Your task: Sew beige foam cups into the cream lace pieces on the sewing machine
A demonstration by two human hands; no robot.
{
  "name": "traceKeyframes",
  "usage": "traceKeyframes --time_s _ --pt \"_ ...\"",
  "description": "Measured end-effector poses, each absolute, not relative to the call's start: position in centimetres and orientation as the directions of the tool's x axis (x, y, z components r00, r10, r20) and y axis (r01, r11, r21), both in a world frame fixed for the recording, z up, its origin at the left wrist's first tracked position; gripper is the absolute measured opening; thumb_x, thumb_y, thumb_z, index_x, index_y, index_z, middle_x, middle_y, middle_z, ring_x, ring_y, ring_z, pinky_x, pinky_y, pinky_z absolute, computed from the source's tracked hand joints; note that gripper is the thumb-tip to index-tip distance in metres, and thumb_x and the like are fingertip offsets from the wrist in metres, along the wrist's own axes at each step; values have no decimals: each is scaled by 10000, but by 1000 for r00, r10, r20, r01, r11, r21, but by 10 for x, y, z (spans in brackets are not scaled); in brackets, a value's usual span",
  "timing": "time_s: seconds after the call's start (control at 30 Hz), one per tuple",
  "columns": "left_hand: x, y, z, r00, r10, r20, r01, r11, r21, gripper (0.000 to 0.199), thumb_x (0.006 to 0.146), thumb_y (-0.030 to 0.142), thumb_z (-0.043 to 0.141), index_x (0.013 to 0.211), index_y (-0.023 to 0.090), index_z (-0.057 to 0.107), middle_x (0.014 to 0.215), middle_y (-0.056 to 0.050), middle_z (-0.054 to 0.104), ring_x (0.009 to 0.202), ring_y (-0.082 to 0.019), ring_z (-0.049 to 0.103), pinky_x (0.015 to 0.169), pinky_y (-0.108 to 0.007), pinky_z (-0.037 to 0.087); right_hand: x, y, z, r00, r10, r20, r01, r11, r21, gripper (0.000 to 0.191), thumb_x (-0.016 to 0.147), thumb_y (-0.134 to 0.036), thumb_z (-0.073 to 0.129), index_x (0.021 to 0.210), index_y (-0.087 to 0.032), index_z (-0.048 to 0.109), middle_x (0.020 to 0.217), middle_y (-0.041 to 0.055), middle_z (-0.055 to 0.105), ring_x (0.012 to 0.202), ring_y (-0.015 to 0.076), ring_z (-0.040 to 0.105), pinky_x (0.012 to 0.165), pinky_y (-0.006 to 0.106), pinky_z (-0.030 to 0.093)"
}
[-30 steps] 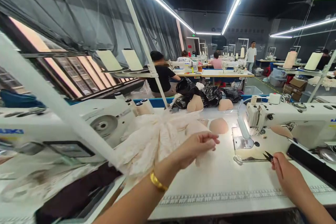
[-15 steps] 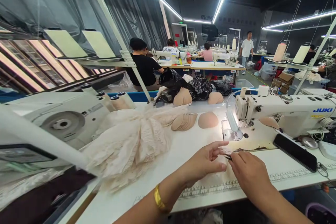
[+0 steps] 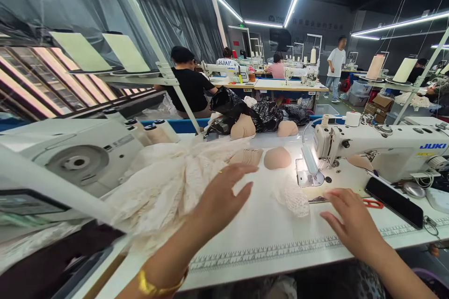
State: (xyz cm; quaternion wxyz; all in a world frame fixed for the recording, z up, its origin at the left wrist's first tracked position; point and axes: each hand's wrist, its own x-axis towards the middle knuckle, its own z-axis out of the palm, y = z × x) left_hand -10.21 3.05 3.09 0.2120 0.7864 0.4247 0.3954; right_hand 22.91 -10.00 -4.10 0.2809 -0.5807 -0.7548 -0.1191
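Note:
My left hand (image 3: 221, 196) hovers over the table, thumb and fingers apart, holding nothing. Its fingertips reach the near edge of a fanned stack of beige bra cups (image 3: 246, 156) and partly cover it. A single beige cup (image 3: 277, 158) lies just right of the stack. Between my hands a small piece of white lace (image 3: 295, 199) rests flat in front of the sewing machine (image 3: 386, 149). My right hand (image 3: 354, 222) is open to the right of the lace, with nothing visible in it. Behind its fingers, orange-handled thread snips (image 3: 373, 203) show, partly hidden.
Cream lace fabric (image 3: 164, 187) is heaped at left. A black phone (image 3: 394, 203) lies at right. A printed ruler (image 3: 266, 253) runs along the front edge. More cups (image 3: 243, 127) and black plastic bags (image 3: 268, 117) sit at the back. A co-worker (image 3: 189, 85) sits beyond.
My hands have parted: the left moved left to the cup stack, the right moved slightly right. The snips have left my right hand, and the lace now lies on the table.

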Motion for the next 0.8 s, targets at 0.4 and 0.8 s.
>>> traceKeyframes --time_s 0.4,0.8 --pt "-33 20 4 701 711 54 420 -473 774 205 939 363 543 940 213 684 1025 -48 747 1030 -269 665 939 -394 511 212 -89 -37 -42 999 9 111 13 -994 324 986 -549 616 962 -230 566 836 -11 628 771 179 586 706 287 483" --pt "-14 5 5 680 732 44 392 -414 822 394 967 518 469 769 198 585 707 27 528 687 -162 474 638 -267 389 181 -74 -25 -102 784 613 558 555 -617 171 1053 -269 536 969 -246 683 882 42 680 849 213 611 786 356 490"
